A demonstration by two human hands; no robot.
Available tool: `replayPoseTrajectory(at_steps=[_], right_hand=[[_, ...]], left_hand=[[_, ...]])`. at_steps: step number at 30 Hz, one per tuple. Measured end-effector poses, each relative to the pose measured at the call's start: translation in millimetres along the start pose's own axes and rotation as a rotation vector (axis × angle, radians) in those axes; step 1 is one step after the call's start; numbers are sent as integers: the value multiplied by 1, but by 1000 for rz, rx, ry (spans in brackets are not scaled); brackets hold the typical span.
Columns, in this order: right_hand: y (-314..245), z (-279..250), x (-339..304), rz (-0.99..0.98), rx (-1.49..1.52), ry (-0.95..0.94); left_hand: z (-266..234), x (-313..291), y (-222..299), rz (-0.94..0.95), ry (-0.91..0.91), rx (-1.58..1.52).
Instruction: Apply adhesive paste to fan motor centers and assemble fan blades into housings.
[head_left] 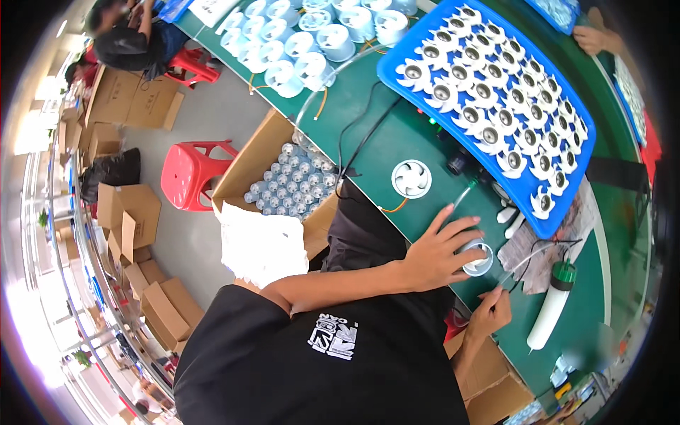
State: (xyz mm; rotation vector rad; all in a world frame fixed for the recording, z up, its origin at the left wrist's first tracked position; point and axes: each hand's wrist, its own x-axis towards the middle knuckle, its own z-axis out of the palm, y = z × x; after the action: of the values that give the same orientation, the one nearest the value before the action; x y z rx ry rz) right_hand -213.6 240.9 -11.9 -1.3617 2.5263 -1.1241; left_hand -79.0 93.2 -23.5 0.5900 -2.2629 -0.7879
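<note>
On the green bench (397,142), left hand (439,251) gripping round white housing (476,258), opening upward

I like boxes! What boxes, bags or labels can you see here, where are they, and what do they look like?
Open cardboard box: beside the green table, brown, full of small pale round parts.
Flattened cardboard boxes: on the floor at left, brown.
Black bag: on the floor near the red stool.
No screens or signs show.
</note>
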Motion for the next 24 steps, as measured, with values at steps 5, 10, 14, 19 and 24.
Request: replayPoseTrajectory(at_steps=[5, 10, 14, 19, 24], right_hand=[[3, 0, -1, 18, 31, 37], [10, 2, -12, -112, -85, 145], [-9, 3, -13, -315, -31, 286], [-61, 31, 7, -584, 238, -86], [-104, 98, 21, -633, 194, -357]], left_hand=[[-3, -5, -1, -3, 78, -182], [-68, -5, 21, -141, 9, -333], [-124, -45, 27, -343, 91, -259], [-143, -127, -18, -934, 297, -110], [-153, -239, -168, -1043, 504, 255]])
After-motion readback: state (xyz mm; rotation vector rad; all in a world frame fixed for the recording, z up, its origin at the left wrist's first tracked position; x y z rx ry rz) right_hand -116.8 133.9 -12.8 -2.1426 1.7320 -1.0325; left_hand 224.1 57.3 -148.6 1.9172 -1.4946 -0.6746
